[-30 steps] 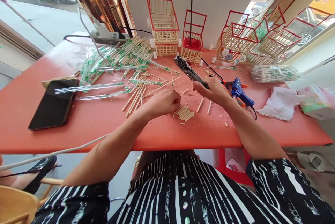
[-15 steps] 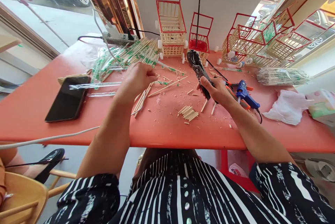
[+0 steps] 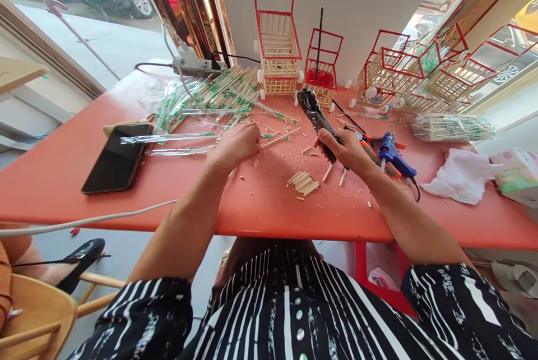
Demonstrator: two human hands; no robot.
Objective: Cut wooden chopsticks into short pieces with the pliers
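Observation:
My right hand (image 3: 345, 150) grips black pliers (image 3: 316, 113) by their handles, head pointing up and to the left. My left hand (image 3: 239, 144) is closed low over the table, beside a loose thin wooden stick (image 3: 282, 136). Whatever its fingers hold is hidden. Paper-wrapped chopsticks (image 3: 229, 91) with green print lie piled just beyond it. Between my hands, nearer the front edge, short cut stick pieces (image 3: 303, 182) form a small heap. Two longer bits lie under the pliers.
Small stick-built carts with red edging (image 3: 278, 46) stand along the back. A blue glue gun (image 3: 393, 153), a wrapped stick bundle (image 3: 451, 127) and white tissue (image 3: 460, 175) are on the right. At left lie a phone (image 3: 113, 161) and a white cable (image 3: 105, 220).
My left hand has moved down and to the right, its fingers now closed over the loose sticks. My right hand with the pliers has stayed nearly in place. The view has shifted slightly.

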